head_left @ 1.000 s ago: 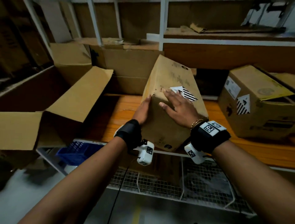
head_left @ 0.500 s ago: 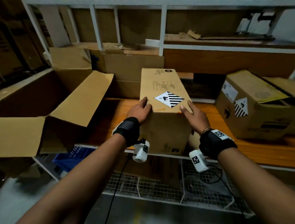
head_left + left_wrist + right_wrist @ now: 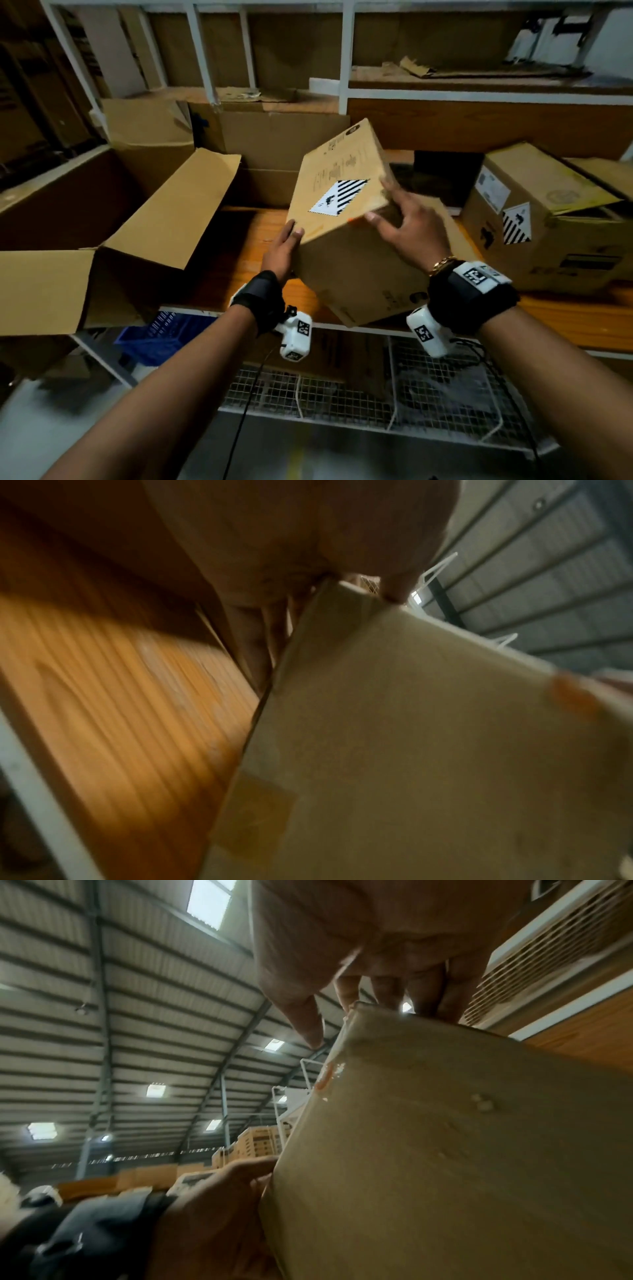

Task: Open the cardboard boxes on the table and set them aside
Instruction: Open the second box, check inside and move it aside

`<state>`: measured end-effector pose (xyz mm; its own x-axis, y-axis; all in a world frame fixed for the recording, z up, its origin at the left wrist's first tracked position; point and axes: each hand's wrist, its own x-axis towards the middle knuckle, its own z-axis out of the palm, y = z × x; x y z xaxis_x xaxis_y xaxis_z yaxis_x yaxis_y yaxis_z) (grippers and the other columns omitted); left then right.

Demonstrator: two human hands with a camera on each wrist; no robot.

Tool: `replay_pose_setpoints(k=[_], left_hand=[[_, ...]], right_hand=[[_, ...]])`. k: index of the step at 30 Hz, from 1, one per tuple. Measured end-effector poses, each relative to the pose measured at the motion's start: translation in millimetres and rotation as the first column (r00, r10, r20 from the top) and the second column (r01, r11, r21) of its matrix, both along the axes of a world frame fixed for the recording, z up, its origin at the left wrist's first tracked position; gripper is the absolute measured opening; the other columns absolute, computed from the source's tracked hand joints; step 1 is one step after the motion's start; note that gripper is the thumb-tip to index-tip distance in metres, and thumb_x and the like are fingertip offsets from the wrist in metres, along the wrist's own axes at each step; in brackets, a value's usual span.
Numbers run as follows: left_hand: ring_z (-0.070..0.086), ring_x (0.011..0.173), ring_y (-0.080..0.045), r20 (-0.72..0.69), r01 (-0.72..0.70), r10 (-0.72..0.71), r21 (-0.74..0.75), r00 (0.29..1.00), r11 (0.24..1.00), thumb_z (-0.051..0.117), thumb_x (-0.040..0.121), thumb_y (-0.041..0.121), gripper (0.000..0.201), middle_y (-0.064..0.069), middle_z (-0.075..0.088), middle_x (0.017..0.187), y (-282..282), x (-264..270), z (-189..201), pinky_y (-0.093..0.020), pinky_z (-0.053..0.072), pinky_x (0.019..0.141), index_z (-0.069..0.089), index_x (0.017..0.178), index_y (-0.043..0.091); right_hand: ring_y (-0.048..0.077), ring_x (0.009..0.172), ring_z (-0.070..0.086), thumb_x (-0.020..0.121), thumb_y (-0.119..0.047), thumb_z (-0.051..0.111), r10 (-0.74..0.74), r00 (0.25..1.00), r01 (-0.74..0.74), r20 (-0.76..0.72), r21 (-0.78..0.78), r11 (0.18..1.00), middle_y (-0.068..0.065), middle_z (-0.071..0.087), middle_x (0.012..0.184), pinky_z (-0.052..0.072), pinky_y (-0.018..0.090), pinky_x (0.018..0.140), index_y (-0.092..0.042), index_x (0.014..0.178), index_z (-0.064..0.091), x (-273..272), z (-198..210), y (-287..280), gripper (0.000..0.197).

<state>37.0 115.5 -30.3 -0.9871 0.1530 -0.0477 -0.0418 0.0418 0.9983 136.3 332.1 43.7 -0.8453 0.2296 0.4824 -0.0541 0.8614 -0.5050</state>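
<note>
A closed cardboard box (image 3: 342, 260) with a black-and-white striped label is tipped up on one lower edge over the front of the wooden table (image 3: 246, 246). My left hand (image 3: 282, 245) grips its near left corner, thumb on the labelled face and fingers down the side. My right hand (image 3: 411, 229) lies spread over the upper right corner, fingertips on the far edge. In the left wrist view the left hand (image 3: 291, 547) meets the box (image 3: 428, 750) at its corner. In the right wrist view the right hand's fingers (image 3: 424, 993) touch the top edge of the box (image 3: 462, 1150) while the thumb hangs free.
An opened box with raised flaps (image 3: 164, 219) stands at the left. Another labelled box (image 3: 548, 219) sits at the right, and more boxes (image 3: 274, 144) line the back. White rack posts (image 3: 346, 54) rise behind. Below are a blue crate (image 3: 161, 334) and a wire shelf (image 3: 342, 394).
The box stood upright half a second ago; now it is tilted and turned, its labelled face leaning left. My right hand has shifted from the side up to the upper right corner.
</note>
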Motion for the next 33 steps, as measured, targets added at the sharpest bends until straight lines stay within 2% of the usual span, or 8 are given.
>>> replay_pose_setpoints(k=[4, 10, 15, 20, 23, 26, 30, 33], left_hand=[[0.040, 0.134, -0.031, -0.111, -0.137, 0.101, -0.405, 0.989, 0.904, 0.032, 0.102, 0.043, 0.048, -0.013, 0.039, 0.150, -25.1, 1.7, -6.1, -0.041, 0.032, 0.113, 0.045, 0.144, 0.023], [0.043, 0.132, -0.034, 0.041, -0.081, 0.122, -0.538, 0.992, 0.839, 0.016, 0.093, 0.069, 0.077, -0.015, 0.044, 0.146, -35.3, 19.8, -13.0, -0.043, 0.031, 0.111, 0.051, 0.139, 0.018], [0.050, 0.128, -0.032, 0.086, -0.073, 0.089, -0.171, 0.992, 0.983, 0.025, 0.061, 0.100, 0.100, -0.009, 0.054, 0.140, -17.8, 21.0, -24.1, -0.050, 0.036, 0.109, 0.055, 0.133, 0.037], [0.049, 0.130, -0.026, -0.041, -0.069, 0.060, -0.283, 0.997, 0.957, 0.036, 0.066, 0.093, 0.107, -0.005, 0.050, 0.145, -1.0, 29.6, -17.6, -0.046, 0.039, 0.109, 0.036, 0.146, 0.023], [0.051, 0.129, -0.026, -0.017, 0.016, -0.025, -0.377, 1.000, 0.926, 0.031, 0.062, 0.096, 0.111, -0.003, 0.050, 0.145, -0.1, 7.9, -43.3, -0.045, 0.041, 0.107, 0.030, 0.149, 0.027], [0.049, 0.131, -0.024, 0.041, 0.070, -0.059, -0.334, 0.997, 0.940, 0.042, 0.057, 0.097, 0.108, 0.004, 0.051, 0.143, -5.9, -16.9, -45.2, -0.049, 0.038, 0.108, 0.039, 0.144, 0.032], [0.060, 0.107, -0.029, 0.115, 0.125, -0.106, -0.168, 0.988, 0.978, 0.037, 0.093, 0.064, 0.061, -0.002, 0.059, 0.129, -7.7, 3.0, 20.0, -0.041, 0.046, 0.087, 0.050, 0.136, 0.023], [0.062, 0.093, -0.021, 0.098, 0.014, -0.022, 0.081, 0.995, 0.997, 0.023, 0.092, 0.070, 0.056, 0.003, 0.065, 0.113, -3.5, 12.8, 45.1, -0.034, 0.050, 0.072, 0.055, 0.121, 0.034]], right_hand=[[0.023, 0.139, 0.039, 0.091, -0.053, 0.055, 0.184, 0.982, -0.186, 0.044, 0.043, 0.982, -0.009, 0.026, 0.160, 0.044, 0.049, 0.104, -0.039, 0.154, 0.015, -11.0, -14.5, -29.7, 0.076], [0.018, 0.149, 0.017, 0.088, -0.061, 0.052, 0.247, 0.959, -0.265, 0.137, 0.135, 0.955, -0.013, 0.016, 0.163, 0.018, 0.054, 0.117, -0.045, 0.152, 0.013, -25.2, -32.9, -63.4, 0.077], [0.024, 0.146, 0.024, 0.082, -0.081, 0.031, 0.134, 0.933, -0.194, 0.334, 0.154, 0.969, -0.006, 0.019, 0.162, 0.025, 0.055, 0.113, -0.043, 0.146, 0.035, -22.4, -58.0, -70.9, 0.075], [0.031, 0.138, 0.040, 0.088, -0.074, 0.033, -0.024, 0.891, -0.047, 0.453, 0.144, 0.988, 0.012, 0.033, 0.157, 0.030, 0.044, 0.110, -0.018, 0.155, 0.018, -26.9, -68.8, -43.5, 0.088], [0.029, 0.132, 0.048, 0.084, -0.062, 0.060, 0.112, 0.890, 0.007, 0.441, -0.260, 0.965, 0.010, 0.045, 0.150, 0.039, 0.042, 0.107, -0.018, 0.154, 0.021, -34.9, -57.9, -27.0, 0.091], [0.018, 0.129, 0.050, 0.079, -0.051, 0.072, 0.278, 0.953, -0.125, 0.121, -0.680, 0.723, 0.003, 0.047, 0.148, 0.041, 0.041, 0.109, -0.024, 0.152, 0.028, -31.0, -45.5, -29.2, 0.090], [0.014, 0.121, 0.055, 0.083, -0.060, 0.064, 0.494, 0.836, -0.338, 0.240, -0.484, 0.807, -0.002, 0.055, 0.141, 0.044, 0.027, 0.098, -0.028, 0.147, 0.036, -13.9, -36.3, -59.1, 0.076], [0.024, 0.130, 0.050, 0.087, -0.074, 0.040, 0.456, 0.743, -0.482, 0.490, -0.081, 0.872, 0.001, 0.047, 0.149, 0.037, 0.039, 0.107, -0.043, 0.154, 0.006, -14.5, -45.4, -73.2, 0.081]])
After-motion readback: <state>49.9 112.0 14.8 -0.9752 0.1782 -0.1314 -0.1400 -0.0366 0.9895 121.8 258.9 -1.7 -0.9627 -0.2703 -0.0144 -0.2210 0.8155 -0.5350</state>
